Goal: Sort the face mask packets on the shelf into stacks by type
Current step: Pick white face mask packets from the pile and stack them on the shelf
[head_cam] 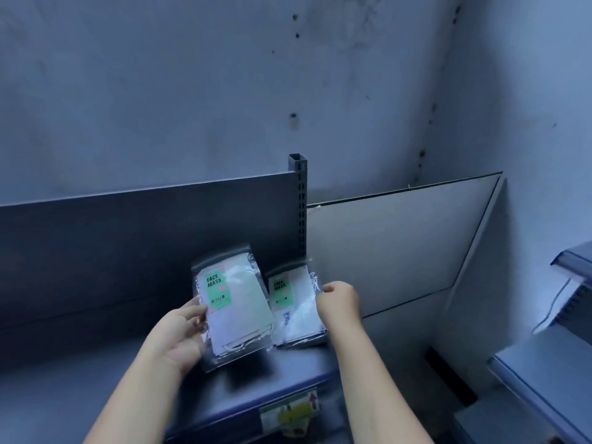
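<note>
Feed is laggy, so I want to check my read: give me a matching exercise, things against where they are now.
1 plain packet
2 blue-print packet
3 yellow label

A on the front edge of the shelf
B lifted in left hand
C on shelf, right hand pinching its edge

Pairs: 1-B, 2-C, 3-A
</note>
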Demonstrator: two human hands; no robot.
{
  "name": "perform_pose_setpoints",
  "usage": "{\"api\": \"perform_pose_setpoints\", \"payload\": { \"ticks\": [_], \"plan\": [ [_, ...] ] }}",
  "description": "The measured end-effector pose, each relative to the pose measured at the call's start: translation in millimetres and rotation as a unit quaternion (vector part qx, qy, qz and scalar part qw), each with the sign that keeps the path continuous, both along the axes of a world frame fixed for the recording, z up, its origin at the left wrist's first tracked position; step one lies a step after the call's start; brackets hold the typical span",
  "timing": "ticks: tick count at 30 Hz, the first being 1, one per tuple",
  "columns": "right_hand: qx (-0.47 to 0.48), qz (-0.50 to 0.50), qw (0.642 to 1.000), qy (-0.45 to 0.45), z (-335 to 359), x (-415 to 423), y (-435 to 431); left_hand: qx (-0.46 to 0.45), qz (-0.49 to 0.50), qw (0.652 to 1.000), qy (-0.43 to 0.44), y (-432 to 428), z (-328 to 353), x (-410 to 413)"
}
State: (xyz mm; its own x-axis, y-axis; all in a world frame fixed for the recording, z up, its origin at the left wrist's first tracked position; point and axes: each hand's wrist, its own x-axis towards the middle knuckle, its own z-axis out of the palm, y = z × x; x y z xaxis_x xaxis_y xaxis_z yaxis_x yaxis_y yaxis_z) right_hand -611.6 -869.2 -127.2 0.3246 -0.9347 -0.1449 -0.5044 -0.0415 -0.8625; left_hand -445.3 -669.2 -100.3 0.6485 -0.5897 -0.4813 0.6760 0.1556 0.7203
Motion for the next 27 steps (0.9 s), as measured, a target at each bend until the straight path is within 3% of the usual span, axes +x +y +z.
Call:
{"api": "perform_pose_setpoints", "payload": {
  "ticks": [5, 10, 18, 20, 23, 27],
  "plan": [
    [0.016, 0.049, 0.997, 0.063, -3.0, 2.8, -19.8, 0.015, 0.026, 0.999, -0.017, -14.0, -9.4, -15.3],
    [-0.027, 0.120, 0.982, 0.147, -4.4, 13.4, -27.3, 0.009, 0.024, 0.999, -0.023, -32.0, -12.1, -30.8],
    [-0.036, 0.111, 0.992, 0.041, -7.1, 7.4, -29.2, 0.029, -0.008, 0.998, -0.052, -75.5, -10.2, -49.1],
    [-0.011, 0.089, 0.996, 0.015, -4.9, 7.0, -34.4, 0.056, 0.003, 0.995, -0.086, -92.2, -17.3, -49.0],
    [-0.010, 0.084, 0.996, 0.018, -3.2, 0.6, -40.1, 0.155, 0.043, 0.965, -0.207, -110.1, -32.5, -52.8],
    [-0.004, 0.175, 0.981, 0.083, -12.4, -4.1, -35.5, 0.228, 0.064, 0.917, -0.321, -115.3, -50.1, -62.7]
  ]
}}
